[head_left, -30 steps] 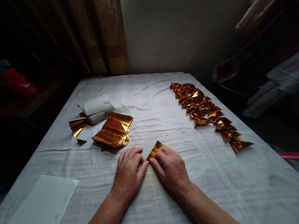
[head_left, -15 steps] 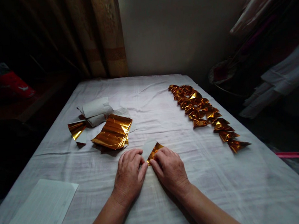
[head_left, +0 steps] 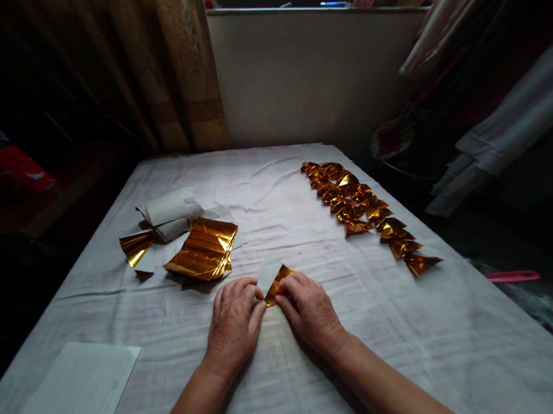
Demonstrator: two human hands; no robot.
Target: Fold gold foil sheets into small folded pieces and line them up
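Observation:
A small sheet of gold foil paper (head_left: 274, 280), white on its back, lies on the white cloth (head_left: 423, 337) in front of me. My left hand (head_left: 234, 324) and my right hand (head_left: 309, 310) rest side by side on it, fingertips pressed down on its folded near edge. Both hands are closed on the paper. Only the far corner of the sheet shows beyond my fingers.
A stack of gold foil sheets (head_left: 204, 249) and a white paper bundle (head_left: 169, 213) lie at the left. A row of several folded gold pieces (head_left: 362, 210) runs along the right side. A lined white sheet (head_left: 64, 411) lies near left. A wall and curtain stand behind.
My hands have stayed on the foil paper with only slight finger shifts. The view has tilted up a little, showing more of the window ledge.

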